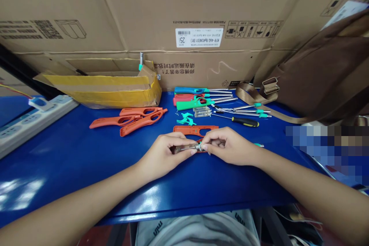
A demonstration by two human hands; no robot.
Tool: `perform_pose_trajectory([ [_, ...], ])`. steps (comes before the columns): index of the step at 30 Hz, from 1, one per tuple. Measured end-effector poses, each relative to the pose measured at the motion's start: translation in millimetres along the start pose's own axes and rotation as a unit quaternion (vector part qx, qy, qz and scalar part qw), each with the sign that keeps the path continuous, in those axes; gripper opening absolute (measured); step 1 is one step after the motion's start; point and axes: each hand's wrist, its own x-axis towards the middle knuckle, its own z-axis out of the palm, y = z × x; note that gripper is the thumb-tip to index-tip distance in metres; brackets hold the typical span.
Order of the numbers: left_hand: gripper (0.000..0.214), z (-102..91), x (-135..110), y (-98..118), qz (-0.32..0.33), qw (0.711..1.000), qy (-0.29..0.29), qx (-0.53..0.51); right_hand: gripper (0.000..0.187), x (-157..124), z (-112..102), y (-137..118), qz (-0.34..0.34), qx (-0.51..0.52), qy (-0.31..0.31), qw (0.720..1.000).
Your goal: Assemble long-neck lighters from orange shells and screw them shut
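My left hand (161, 155) is closed around a slim, clear lighter fuel tank (184, 148), held almost level above the table. At the tank's right end, my right hand (229, 147) pinches a small pale piece; its exact shape is hidden by the fingertips. Just behind and below my hands lies an orange lighter handle half (183, 129), and part of another orange piece shows under my fingers. Farther back are several small turquoise plastic parts (186, 119) and several clear fuel tanks (202, 112).
Orange handle shells (129, 121) lie at left, near a yellow-taped carton (115, 90) and a power strip (31, 121). Blue, red and green lighters (193, 103), metal tubes and a screwdriver (245, 122) lie at the back right. A brown bag (323, 73) stands at right.
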Motion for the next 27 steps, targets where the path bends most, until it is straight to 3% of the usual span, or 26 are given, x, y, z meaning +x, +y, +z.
perform_pose_trajectory([
  [9, 0.023, -2.2, 1, 1, 0.011, 1.000, 0.025, 0.016, 0.025, 2, -3, -7, 0.019, 0.053, 0.028, 0.998],
  [16, 0.022, -2.5, 2, -1, -0.014, 0.998, 0.061, 0.009, 0.028, 3, -4, -10, 0.075, 0.069, 0.057, 0.993],
  [27, 0.018, -0.6, 1, -2, 0.016, 0.997, 0.066, 0.035, 0.022, 3, 4, -14, 0.060, 0.099, 0.069, 0.991],
])
